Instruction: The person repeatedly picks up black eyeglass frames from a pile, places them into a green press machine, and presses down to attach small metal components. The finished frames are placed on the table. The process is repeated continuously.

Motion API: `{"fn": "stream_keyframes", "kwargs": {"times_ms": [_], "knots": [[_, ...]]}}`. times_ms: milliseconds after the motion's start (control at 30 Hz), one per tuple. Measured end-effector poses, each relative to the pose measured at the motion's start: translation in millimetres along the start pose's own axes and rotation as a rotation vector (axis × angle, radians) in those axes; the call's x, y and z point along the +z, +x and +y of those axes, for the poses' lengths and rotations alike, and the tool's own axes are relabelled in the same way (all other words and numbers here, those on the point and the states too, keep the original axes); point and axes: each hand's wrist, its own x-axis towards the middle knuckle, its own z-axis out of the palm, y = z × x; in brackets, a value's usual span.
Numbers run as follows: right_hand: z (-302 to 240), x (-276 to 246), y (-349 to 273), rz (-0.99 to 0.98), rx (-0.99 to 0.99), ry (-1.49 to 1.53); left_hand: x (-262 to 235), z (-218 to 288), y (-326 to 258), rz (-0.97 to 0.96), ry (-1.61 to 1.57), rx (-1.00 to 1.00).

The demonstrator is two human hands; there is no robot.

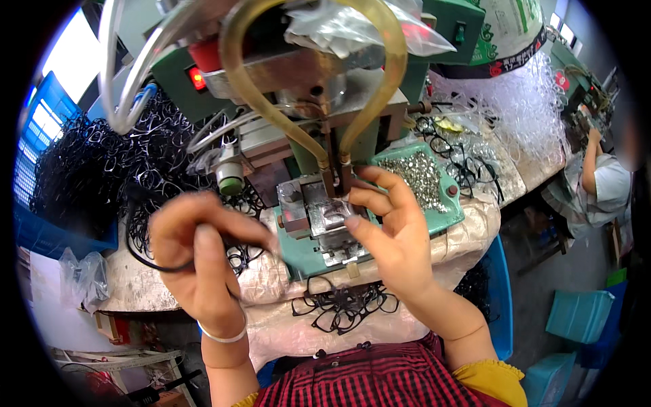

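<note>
My left hand point(198, 254) is raised left of a green bench machine, its fingers curled and partly smeared by motion. A black glasses frame point(139, 256) hooks round the outside of this hand and appears held in it. My right hand point(400, 234) is at the machine's metal fixture point(332, 218), thumb and forefinger apart, with nothing visible between them. Its fingertips lie beside the dark upright press head point(336, 182), fed by yellowish tubes point(234, 74). Behind that hand, a green tray point(444, 218) holds small shiny metal parts point(417, 178).
Black glasses frames point(346, 308) lie on the covered bench edge before me. A large heap of black frames point(102, 169) fills a blue crate at left. Clear frames point(522, 102) are piled at right. Another person point(607, 180) sits at far right near teal bins point(576, 315).
</note>
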Motion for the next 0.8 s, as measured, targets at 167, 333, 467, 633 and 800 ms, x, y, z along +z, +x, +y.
{"fn": "stream_keyframes", "kwargs": {"times_ms": [167, 333, 467, 633, 800], "knots": [[28, -64, 9, 0.101, -0.321, -1.095, 9, -13, -52, -0.433, -0.547, -0.930], [72, -130, 11, 0.289, -0.345, -1.378, 35, -39, -58, -0.339, -0.839, -1.161], [65, -130, 19, 0.321, -0.297, -1.221, 37, -41, -69, -0.233, -0.881, -1.144], [73, -118, 16, 0.155, -0.501, -1.324, 42, -44, -68, -0.218, -0.918, -1.154], [71, -112, 47, -0.148, -0.586, -1.411, 32, -47, -76, -0.295, -1.001, -1.096]]}}
